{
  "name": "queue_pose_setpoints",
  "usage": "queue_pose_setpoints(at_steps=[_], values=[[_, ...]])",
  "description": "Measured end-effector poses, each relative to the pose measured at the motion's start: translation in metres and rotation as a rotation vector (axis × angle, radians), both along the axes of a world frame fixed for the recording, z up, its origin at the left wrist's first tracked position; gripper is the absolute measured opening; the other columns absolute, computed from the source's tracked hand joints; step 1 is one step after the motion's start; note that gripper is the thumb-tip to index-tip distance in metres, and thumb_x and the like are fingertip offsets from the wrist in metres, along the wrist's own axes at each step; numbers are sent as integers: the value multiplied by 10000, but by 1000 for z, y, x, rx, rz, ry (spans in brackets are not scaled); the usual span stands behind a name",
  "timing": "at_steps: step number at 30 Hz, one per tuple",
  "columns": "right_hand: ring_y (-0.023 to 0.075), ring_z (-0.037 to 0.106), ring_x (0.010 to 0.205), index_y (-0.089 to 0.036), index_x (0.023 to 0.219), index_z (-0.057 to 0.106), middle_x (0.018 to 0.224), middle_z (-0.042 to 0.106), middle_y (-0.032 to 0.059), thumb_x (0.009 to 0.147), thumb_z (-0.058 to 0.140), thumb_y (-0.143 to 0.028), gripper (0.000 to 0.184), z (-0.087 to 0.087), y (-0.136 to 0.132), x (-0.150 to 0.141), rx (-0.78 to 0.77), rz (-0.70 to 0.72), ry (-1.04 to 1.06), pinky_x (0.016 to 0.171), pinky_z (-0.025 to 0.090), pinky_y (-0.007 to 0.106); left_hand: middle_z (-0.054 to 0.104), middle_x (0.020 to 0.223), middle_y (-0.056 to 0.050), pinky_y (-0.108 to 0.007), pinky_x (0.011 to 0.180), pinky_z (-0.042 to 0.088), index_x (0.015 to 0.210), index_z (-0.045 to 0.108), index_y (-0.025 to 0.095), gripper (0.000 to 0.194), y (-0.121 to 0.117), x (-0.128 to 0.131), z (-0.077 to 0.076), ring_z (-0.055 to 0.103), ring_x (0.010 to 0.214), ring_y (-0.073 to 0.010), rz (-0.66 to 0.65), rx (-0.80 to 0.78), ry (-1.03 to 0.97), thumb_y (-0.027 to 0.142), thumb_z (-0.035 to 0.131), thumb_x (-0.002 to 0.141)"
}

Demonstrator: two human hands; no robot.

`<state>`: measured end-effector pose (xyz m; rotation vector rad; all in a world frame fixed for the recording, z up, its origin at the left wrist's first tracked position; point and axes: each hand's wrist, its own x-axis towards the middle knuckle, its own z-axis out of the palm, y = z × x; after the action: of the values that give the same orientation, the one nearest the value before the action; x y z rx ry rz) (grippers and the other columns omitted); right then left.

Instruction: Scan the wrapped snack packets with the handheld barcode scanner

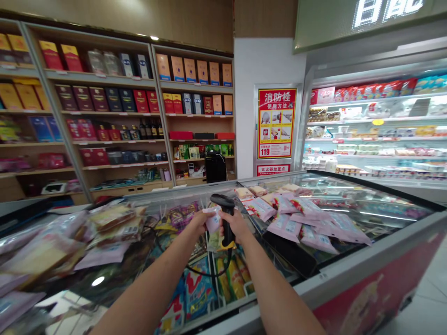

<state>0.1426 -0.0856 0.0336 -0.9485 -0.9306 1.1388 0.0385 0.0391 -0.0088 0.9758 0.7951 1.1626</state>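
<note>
My right hand [238, 224] grips the handle of a black barcode scanner [225, 209] with a yellow base, its cable looping down to the left. My left hand [200, 219] pinches a small pink packet [213, 220] right in front of the scanner's head. Both hands are held over the glass lid of a chest freezer [349, 274]. A heap of similar pink packets [307, 223] lies on the lid just to the right of my hands.
More packets [70, 237] are piled on the lid at the left. Frozen goods show under the glass. Wooden shelves of boxed goods [115, 107] line the back wall. An open chiller [377, 135] stands at the right, beside a red fire-hydrant notice [276, 123].
</note>
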Motion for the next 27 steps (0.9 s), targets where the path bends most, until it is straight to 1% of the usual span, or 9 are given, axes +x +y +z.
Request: queue_pose_setpoints(at_steps=[1, 3, 5, 7, 10, 14, 17, 20, 27], values=[[94, 485, 362, -190, 718, 514, 477, 536, -64, 600, 768, -474, 399, -1, 0, 0, -4, 11, -7, 374, 438, 233, 665, 604, -33, -301, 620, 579, 795, 624, 105, 126, -1, -7, 0, 660, 567, -181, 26, -51, -46, 5, 619, 719], [93, 486, 367, -188, 718, 522, 487, 537, -64, 628, 751, -461, 368, -3, -1, 0, -20, 33, -29, 380, 439, 236, 697, 698, -37, -283, 693, 583, 856, 629, 115, 212, -4, -17, -2, 683, 635, -160, 134, -125, -213, -35, 589, 711], [96, 486, 366, -188, 692, 520, 477, 528, -62, 656, 735, -440, 333, -4, 0, 0, -67, 39, -64, 381, 436, 239, 711, 778, -36, -272, 747, 577, 944, 640, 139, 280, -7, -21, -5, 696, 707, -149, 240, -125, -382, -33, 568, 735], [100, 487, 368, -191, 658, 510, 468, 520, -56, 691, 719, -408, 303, -6, 0, 0, -122, 30, -94, 383, 433, 241, 717, 832, -37, -278, 775, 572, 1025, 638, 165, 332, -8, -21, -7, 700, 752, -148, 275, -112, -472, -20, 558, 762], [108, 495, 381, -191, 646, 512, 480, 526, -44, 748, 687, -364, 266, -7, -1, 1, -178, 15, -115, 394, 443, 251, 730, 921, -49, -297, 785, 571, 1128, 619, 202, 405, -8, -20, -8, 704, 794, -156, 275, -116, -495, 2, 560, 781], [116, 502, 385, -197, 719, 531, 490, 538, -43, 779, 685, -342, 220, -6, -4, -1, -246, 24, -153, 399, 448, 250, 734, 987, -61, -299, 765, 573, 1206, 599, 222, 464, -9, -18, -8, 706, 795, -158, 289, -134, -504, 16, 549, 793], [118, 506, 375, -199, 731, 511, 477, 536, -46, 797, 677, -321, 216, -5, -7, -4, -289, 39, -205, 386, 441, 238, 735, 971, -66, -278, 736, 573, 1204, 600, 203, 439, -12, -16, -8, 700, 752, -144, 293, -147, -533, 13, 517, 816], [117, 505, 365, -200, 736, 488, 468, 540, -49, 821, 649, -291, 203, -4, -9, -6, -307, 48, -224, 374, 440, 230, 738, 946, -56, -277, 733, 575, 1182, 605, 201, 425, -13, -14, -8, 705, 751, -147, 295, -146, -548, 10, 521, 812], [111, 497, 350, -193, 742, 487, 465, 540, -53, 822, 635, -285, 192, -10, -7, -6, -319, 59, -234, 364, 445, 229, 744, 895, -47, -291, 749, 573, 1190, 605, 193, 463, -11, -14, -14, 706, 727, -153, 303, -136, -561, 6, 545, 771]])
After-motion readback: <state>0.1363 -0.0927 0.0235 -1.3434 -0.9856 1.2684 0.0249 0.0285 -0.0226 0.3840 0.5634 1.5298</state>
